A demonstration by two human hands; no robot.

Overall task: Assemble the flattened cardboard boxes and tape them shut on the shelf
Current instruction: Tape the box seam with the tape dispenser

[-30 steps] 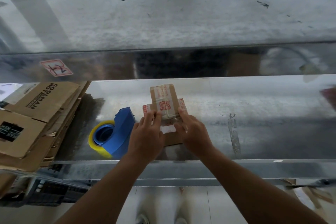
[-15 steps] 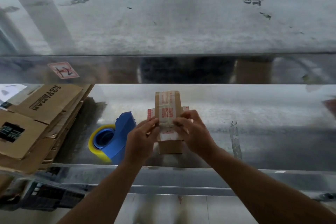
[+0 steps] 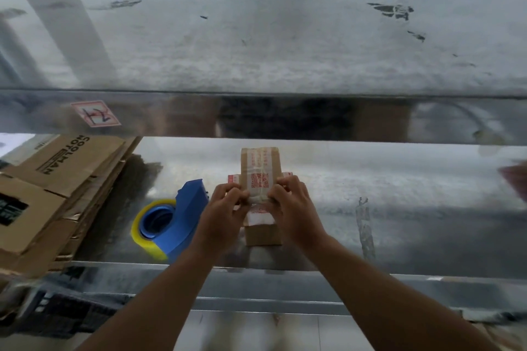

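A small brown cardboard box with red print and clear tape stands on the metal shelf, one long flap raised away from me. My left hand pinches its left side and my right hand pinches its right side, fingertips meeting at the fold of the flap. The lower front of the box shows between my wrists. Just left of my left hand lies a blue tape dispenser with a yellow-edged roll. A stack of flattened cardboard boxes lies at the left end of the shelf.
An upper shelf hangs over the work area, its shiny front lip carrying a red-and-white sticker. A strip of tape residue marks the shelf to the right. Dark crates sit below at the lower left.
Both hands have shifted up the box sides and closed in toward the flap's fold. The box has turned slightly, its flap now standing straighter. The dispenser has not moved.
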